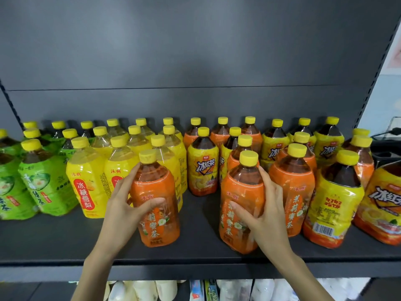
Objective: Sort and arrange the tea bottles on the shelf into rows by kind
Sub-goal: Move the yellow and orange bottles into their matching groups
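Orange bottles [161, 229] before the yellow-label bottle [202, 170]: your left hand [123, 205] and right hand [263, 207] each clasp one, perhaps to row them

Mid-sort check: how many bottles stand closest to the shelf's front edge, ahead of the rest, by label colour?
Orange-label bottles: 3 (left hand grips one, right hand grips another)
Yellow-and-red-label bottles: 2
Total: 5
The green-label bottles and plain yellow-label bottles stand further back on the shelf.
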Demonstrator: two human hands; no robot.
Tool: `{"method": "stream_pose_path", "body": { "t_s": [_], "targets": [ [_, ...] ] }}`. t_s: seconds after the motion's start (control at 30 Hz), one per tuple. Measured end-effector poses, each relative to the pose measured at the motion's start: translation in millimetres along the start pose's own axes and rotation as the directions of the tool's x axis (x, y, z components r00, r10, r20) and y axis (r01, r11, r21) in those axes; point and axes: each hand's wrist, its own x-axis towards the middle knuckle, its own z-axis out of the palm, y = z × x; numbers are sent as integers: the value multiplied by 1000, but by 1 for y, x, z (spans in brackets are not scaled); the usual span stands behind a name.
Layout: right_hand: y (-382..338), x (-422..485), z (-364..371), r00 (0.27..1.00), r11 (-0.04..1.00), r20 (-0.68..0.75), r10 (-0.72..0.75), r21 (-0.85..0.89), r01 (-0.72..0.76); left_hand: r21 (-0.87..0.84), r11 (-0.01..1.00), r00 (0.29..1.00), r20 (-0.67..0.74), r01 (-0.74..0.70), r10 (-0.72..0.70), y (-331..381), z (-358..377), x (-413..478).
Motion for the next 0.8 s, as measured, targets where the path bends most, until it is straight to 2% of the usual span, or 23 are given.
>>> {"method": "stream_pose_path", "body": {
  "t_s": [0.1,0.2,0.27,0.33,0.4,0.43,0.5,0.57,0.67,0.8],
  "targets": [
    [0,0,1,1000,1000,-1,-17,-14,17,2,999,999,-1,38,-38,1,-5,2],
    [0,0,2,1000,999,-6,-26,-20,26,106,994,998,-55,32,-27,12,-3,0],
    [1,2,2,1000,1000,-4,-26,-15,26,171,980,979,-157,-100,127,29,5,-1],
    [1,2,3,1000,1000,-2,-27,-3,27,221,931,919,-208,-290,335,50,21,5],
    [2,2,2,1000,1000,-4,-31,0,31,237,883,889,-127,-404,441,68,46,22],
    [3,2,2,999,999,-6,-32,-1,32,217,885,897,-74,-412,436,74,61,37],
    [3,1,3,999,999,-11,-38,-14,38,127,938,946,8,-322,323,80,92,75],
    [3,0,2,999,999,-19,-38,-19,38,66,989,987,105,-129,122,73,122,115],
    [3,-1,2,999,999,-28,-35,-26,35,108,986,969,199,127,-147,49,149,151],
    [3,-1,0,998,997,-39,-52,-55,50,203,967,962,191,155,-194,31,155,153]
  ]
}}
